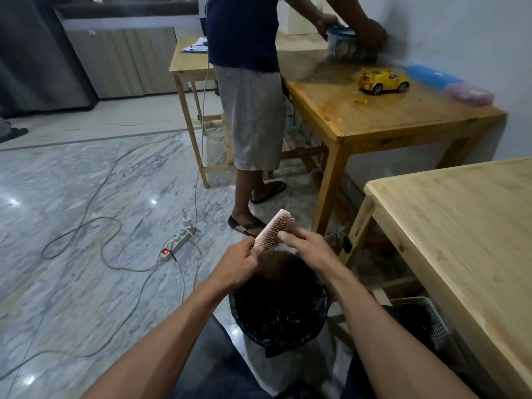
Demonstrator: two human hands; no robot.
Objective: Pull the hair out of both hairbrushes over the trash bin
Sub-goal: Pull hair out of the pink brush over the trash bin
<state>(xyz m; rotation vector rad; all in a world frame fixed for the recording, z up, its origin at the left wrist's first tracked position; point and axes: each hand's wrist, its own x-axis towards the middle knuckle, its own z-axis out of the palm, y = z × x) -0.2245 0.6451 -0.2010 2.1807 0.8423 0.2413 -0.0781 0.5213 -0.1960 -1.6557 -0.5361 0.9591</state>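
Note:
A pale pink hairbrush (277,227) with metal bristles is held tilted above the black trash bin (319,326), which is lined with a dark bag. My left hand (239,264) is shut on the brush's handle end. My right hand (309,249) rests its fingertips on the bristles at the brush's lower part. A dark clump of hair (276,266) hangs below the brush between my hands, over the bin's opening. Only one brush is in view.
A person in grey shorts (253,119) stands just beyond the bin at a wooden table (403,122) with a yellow toy car (383,81). A light wooden table (466,226) is at my right, a white basket (431,321) under it. A power strip (178,240) and cables lie on the marble floor at left.

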